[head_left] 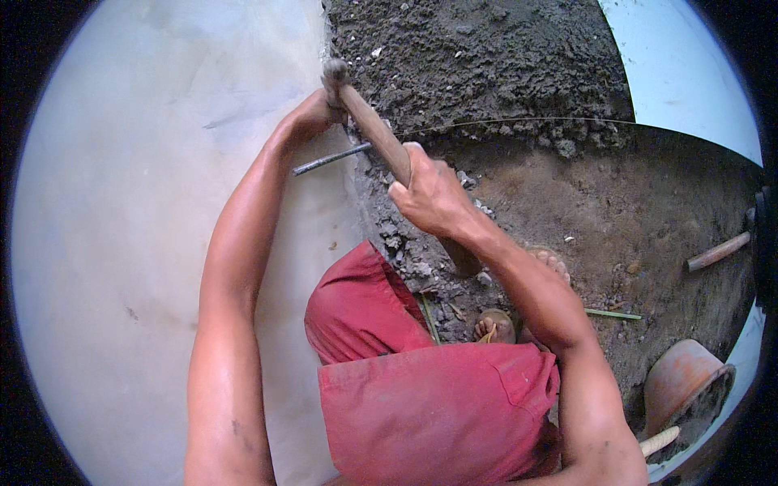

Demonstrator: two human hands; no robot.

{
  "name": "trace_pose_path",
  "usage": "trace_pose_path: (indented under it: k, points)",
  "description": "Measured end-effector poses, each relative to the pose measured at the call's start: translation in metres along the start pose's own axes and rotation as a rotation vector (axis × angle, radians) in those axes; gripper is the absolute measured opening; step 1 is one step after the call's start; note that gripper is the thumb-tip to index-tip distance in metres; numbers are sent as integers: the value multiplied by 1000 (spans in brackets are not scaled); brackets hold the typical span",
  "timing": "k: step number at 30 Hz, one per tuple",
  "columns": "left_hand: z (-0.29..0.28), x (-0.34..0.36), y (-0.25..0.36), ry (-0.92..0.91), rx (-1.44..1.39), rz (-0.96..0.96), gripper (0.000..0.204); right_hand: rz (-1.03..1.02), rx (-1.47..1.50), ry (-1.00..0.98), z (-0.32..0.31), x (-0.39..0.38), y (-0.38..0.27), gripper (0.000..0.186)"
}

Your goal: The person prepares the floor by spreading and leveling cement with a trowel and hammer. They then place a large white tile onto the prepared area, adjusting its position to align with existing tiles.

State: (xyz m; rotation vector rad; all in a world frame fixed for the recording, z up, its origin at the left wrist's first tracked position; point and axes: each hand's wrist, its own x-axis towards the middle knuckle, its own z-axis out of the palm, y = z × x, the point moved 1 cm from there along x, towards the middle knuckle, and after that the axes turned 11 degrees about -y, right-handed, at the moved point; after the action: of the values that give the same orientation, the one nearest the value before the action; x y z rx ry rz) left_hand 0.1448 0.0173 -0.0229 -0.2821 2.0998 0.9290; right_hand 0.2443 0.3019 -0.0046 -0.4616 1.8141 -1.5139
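The hammer [374, 125] is gripped by the right hand [433, 194], its fingers wrapped round the wooden handle partway along, with the butt left jutting out below the forearm. By this midway hold, the swing is probably shortened and the head kept easier to steer. The hammer is held slantwise above the seam where the smooth pale slab [121, 243] is met by dark soil [478, 65], its head raised toward the upper left.

The left hand [312, 116] is placed at the slab's edge, right by the hammer head. Its fingers are mostly hidden there, so whether anything is grasped cannot be told; perhaps something is being steadied.

Just below, a metal rod [332, 159] is seen over the slab's edge, its far end covered by the handle; how it is supported cannot be made out. A thin string [502, 120] is stretched across the soil, seemingly kept taut as a guide.

At lower right, a bucket [681, 377] is tipped on its side, away from the knees, perhaps so that elbow room is left.
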Motion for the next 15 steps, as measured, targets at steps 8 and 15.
trace_pose_path:
  k: [8,15]
  points:
    - [8,-19,11,32,125,-49,28,-429,234,479,-36,-14,-73,32]
    - [12,-28,31,127,201,-97,23,11,26,54,-2,9,3,43]
